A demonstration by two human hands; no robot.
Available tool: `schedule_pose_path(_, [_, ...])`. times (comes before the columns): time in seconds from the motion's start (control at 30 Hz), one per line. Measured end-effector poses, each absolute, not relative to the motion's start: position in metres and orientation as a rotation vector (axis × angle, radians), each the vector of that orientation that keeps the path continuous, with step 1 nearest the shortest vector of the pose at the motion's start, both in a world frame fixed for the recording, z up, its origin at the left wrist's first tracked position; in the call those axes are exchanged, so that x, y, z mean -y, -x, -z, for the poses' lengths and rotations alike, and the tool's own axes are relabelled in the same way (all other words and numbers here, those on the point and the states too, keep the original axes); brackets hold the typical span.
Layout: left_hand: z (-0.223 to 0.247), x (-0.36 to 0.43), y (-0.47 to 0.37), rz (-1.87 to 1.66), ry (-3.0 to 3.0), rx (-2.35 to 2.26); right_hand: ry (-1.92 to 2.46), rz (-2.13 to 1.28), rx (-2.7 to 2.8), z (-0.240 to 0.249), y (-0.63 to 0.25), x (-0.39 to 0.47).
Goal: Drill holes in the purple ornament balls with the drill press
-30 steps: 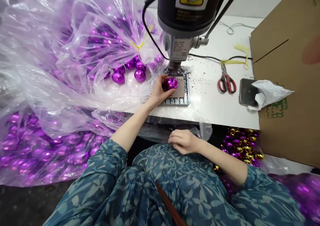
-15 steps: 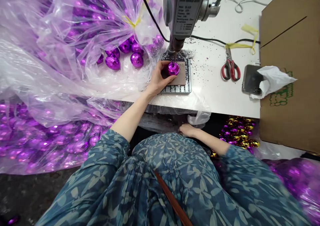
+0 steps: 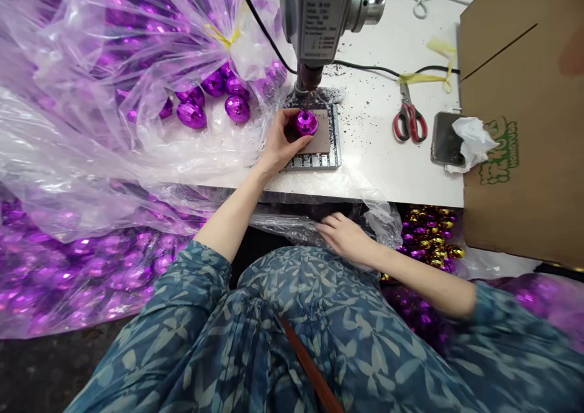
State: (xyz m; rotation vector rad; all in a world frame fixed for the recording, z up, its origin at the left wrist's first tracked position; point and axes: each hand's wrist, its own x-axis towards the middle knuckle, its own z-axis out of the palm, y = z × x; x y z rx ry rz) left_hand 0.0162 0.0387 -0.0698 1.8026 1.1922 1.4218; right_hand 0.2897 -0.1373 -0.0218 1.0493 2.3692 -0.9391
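My left hand [image 3: 279, 140] is closed around a shiny purple faceted ball [image 3: 307, 123], thumb on the near side and fingers behind. The ball rests on a flat brown board [image 3: 322, 134] on the slotted metal base [image 3: 336, 151] of a bench drill [image 3: 319, 24]. The drill bit stands right above the ball; whether it touches cannot be told. Below the table edge, my right hand [image 3: 347, 238] has its fingers stretched out and slightly apart, at a clear plastic sheet [image 3: 287, 227] over my lap. I see nothing held in it.
Loose purple balls [image 3: 191, 114] lie left beside a tied plastic bag [image 3: 159, 30] of more. Dark shavings dot the white table [image 3: 365, 170]. Right are red-handled scissors [image 3: 409, 122], a phone [image 3: 444, 138], crumpled tissue [image 3: 474, 140] and a cardboard box [image 3: 511, 212]. Gold and purple balls [image 3: 429, 236] lie below.
My right hand has come up slightly from my lap, its fingers now extended and its forearm more in view. The left hand still holds the ball under the drill. The view has shifted slightly.
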Motion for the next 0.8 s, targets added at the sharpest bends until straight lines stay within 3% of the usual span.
schedule_pose_path(0.17, [0.069, -0.038, -0.014, -1.388, -1.794, -1.225, -0.820, 1.233, -2.347, 0.050, -0.230, 0.127])
schedule_pose_path(0.3, [0.066, -0.036, -0.016, -1.407, -1.794, -1.220, -0.593, 1.404, -2.295, 0.037, -0.236, 0.143])
schedule_pose_path(0.43, [0.057, -0.031, -0.020, -1.407, -1.797, -1.234, -0.633, 1.367, -2.386, -0.023, -0.256, 0.132])
schedule_pose_path(0.6, [0.049, -0.027, -0.026, -1.421, -1.756, -1.260, -0.613, 1.484, -2.679, -0.141, -0.287, 0.084])
schedule_pose_path(0.8, [0.059, -0.038, -0.022, -1.474, -1.587, -1.216, -1.324, 1.495, -3.704, -0.209, -0.287, 0.033])
